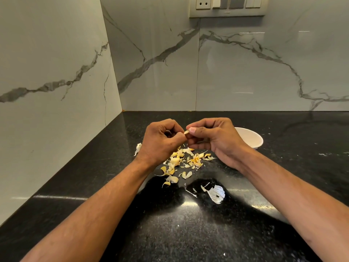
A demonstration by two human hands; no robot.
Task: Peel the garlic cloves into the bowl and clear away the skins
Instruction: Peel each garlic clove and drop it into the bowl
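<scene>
Both hands meet above the black counter [188, 233]. My left hand [160, 142] and my right hand [215, 138] pinch one small garlic clove [186, 132] between their fingertips; only its pale tip shows. Below the hands lies a scatter of yellowish garlic skins [181, 161]. A larger white papery skin [217, 193] lies nearer to me. The white bowl [253, 140] stands behind my right hand, partly hidden by it; its contents cannot be seen.
Marble walls close the counter on the left and at the back, forming a corner at the far left. A socket and switch panel [226, 6] sits high on the back wall. Another white skin [137, 148] lies left of my left hand.
</scene>
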